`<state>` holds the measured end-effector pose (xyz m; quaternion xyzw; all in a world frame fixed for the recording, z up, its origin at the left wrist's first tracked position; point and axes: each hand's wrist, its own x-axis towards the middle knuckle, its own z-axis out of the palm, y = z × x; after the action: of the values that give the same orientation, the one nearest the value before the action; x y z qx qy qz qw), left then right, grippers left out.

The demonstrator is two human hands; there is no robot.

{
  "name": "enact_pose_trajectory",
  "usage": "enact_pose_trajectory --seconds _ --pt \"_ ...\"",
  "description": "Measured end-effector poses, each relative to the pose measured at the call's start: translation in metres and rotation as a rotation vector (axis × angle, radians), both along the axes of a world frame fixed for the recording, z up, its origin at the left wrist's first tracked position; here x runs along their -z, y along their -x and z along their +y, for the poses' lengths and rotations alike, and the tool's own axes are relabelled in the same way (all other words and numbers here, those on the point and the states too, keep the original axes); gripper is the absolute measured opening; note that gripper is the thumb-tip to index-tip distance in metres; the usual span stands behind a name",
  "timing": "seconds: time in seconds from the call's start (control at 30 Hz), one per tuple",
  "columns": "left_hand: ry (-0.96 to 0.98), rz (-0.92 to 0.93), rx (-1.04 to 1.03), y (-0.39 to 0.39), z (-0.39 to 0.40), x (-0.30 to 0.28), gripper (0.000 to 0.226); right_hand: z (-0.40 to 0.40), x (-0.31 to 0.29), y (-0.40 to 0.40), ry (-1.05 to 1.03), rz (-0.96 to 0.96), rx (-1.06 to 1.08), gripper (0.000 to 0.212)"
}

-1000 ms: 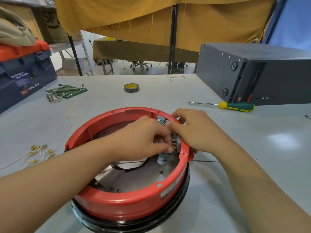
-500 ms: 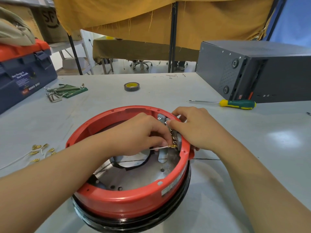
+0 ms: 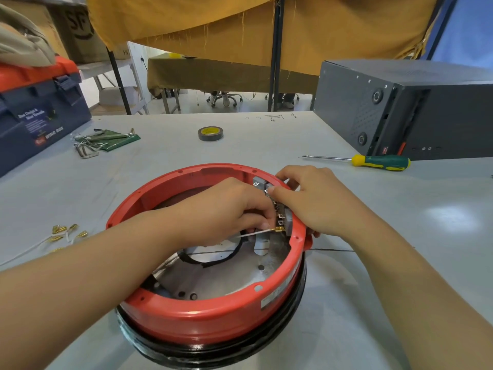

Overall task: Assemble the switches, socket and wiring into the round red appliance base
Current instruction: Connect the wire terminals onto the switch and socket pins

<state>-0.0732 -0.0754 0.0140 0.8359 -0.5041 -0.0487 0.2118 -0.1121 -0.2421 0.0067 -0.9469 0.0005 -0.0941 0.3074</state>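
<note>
The round red appliance base (image 3: 202,319) sits on the grey table before me, its metal floor (image 3: 221,279) showing inside. Grey switches (image 3: 286,222) with brass tabs line the inner right wall. My left hand (image 3: 229,209) reaches inside the ring and pinches a white wire (image 3: 253,233) whose brass terminal (image 3: 278,230) meets a switch tab. My right hand (image 3: 312,198) curls over the rim from outside, thumb on the switch block (image 3: 260,182), fingers wrapped round the wall behind it. A black wire (image 3: 218,260) loops on the floor.
Loose brass terminals on white wires (image 3: 64,233) lie at the left. A green-and-yellow screwdriver (image 3: 378,162) lies right of the base. A tape roll (image 3: 210,133), hex keys (image 3: 104,141), a blue toolbox (image 3: 40,116) and a dark grey case (image 3: 400,108) stand farther back.
My left hand has drawn back slightly, exposing the white wire and its brass terminal at the lowest switch tab. My right hand has stayed on the rim.
</note>
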Motion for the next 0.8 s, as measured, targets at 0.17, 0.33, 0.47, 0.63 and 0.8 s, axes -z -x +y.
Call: enact_pose_trajectory --seconds 0.17,0.33,0.47,0.63,0.8 --pt "-0.011 -0.078 0.051 -0.0009 -0.0001 0.0020 0.008 -0.0003 0.0008 -0.0004 0.024 -0.005 -0.003 0.021" --pt "-0.017 -0.120 0.075 -0.0007 -0.0009 0.0016 0.008 -0.0006 0.0020 -0.0021 0.019 -0.011 0.009 0.016" --pt "-0.020 -0.138 0.075 -0.0002 -0.0020 0.0031 0.009 -0.0010 0.0031 -0.0028 0.026 -0.022 0.016 0.015" --pt "-0.019 -0.143 0.083 0.0001 -0.0032 0.0060 0.011 -0.0012 0.0034 -0.0028 0.030 -0.025 0.014 0.016" --pt "-0.012 -0.139 0.086 -0.0004 -0.0028 0.0060 0.011 -0.0008 0.0027 -0.0023 0.018 -0.024 0.012 0.016"
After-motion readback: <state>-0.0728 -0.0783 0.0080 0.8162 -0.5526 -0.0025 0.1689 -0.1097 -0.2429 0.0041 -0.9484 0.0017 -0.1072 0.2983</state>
